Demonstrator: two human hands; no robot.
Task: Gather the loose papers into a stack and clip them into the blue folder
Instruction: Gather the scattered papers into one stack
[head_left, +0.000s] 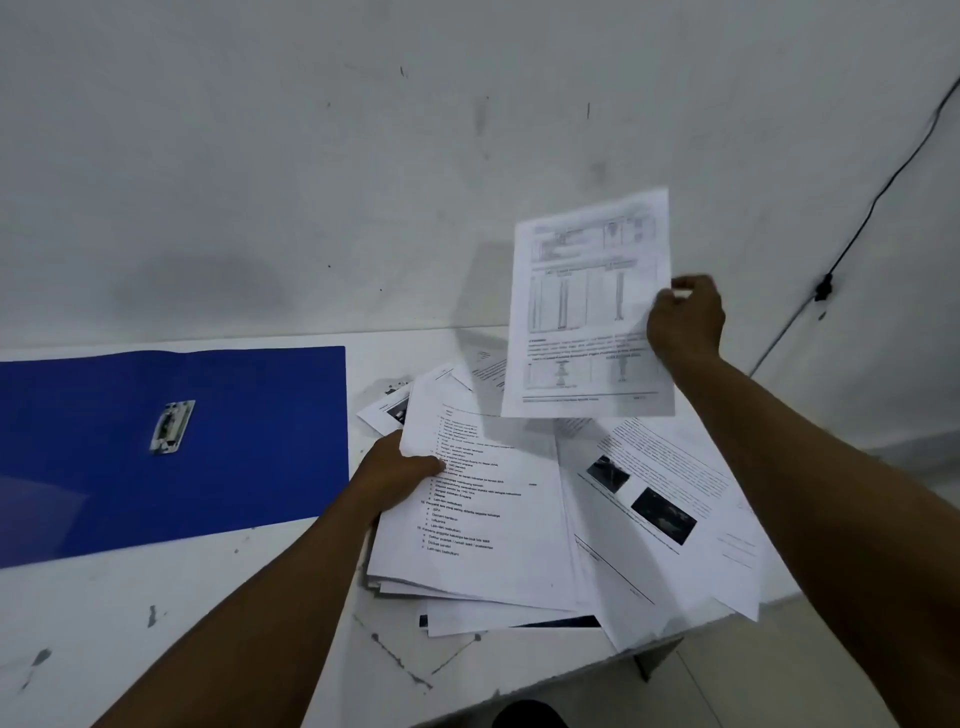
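The blue folder (249, 441) lies open and flat on the white table (171, 618) at the left, its metal clip (172, 427) near the middle. A loose pile of printed papers (649, 499) spreads over the table's right part. My left hand (397, 475) grips the left edge of a partly gathered stack (478, 519), thumb on the top sheet. My right hand (685, 322) pinches the right edge of a single printed sheet (589, 306), held upright in the air above the pile.
A white wall (363, 156) stands right behind the table. A black cable (872, 208) runs down the wall at the right. Some papers overhang the table's front right edge (649, 649). Tiled floor shows below.
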